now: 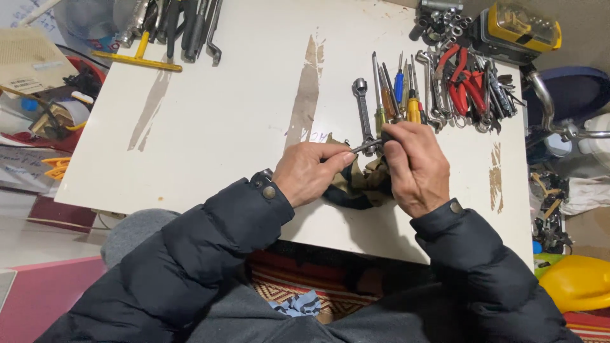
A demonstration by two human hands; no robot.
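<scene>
Hands (311,173) (416,166) pinch a thin metal tool (366,147), lying left-right, tip toward the left hand.

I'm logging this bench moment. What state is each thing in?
Left hand: pinching a slim metal tool's tip.
Right hand: gripping the tool's other end.
Dark cloth: crumpled under both hands.
Ratchet wrench: lying flat, untouched.
Red-handled pliers: piled with others.
Yellow case: closed.

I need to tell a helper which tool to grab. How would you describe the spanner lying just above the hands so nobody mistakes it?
On the white table, look at the row of tools beyond the right hand. The spanner lies at that row's left end, beside the screwdrivers. It is bare grey metal with a ring-shaped head at its far end, while its neighbours have coloured handles.
</scene>
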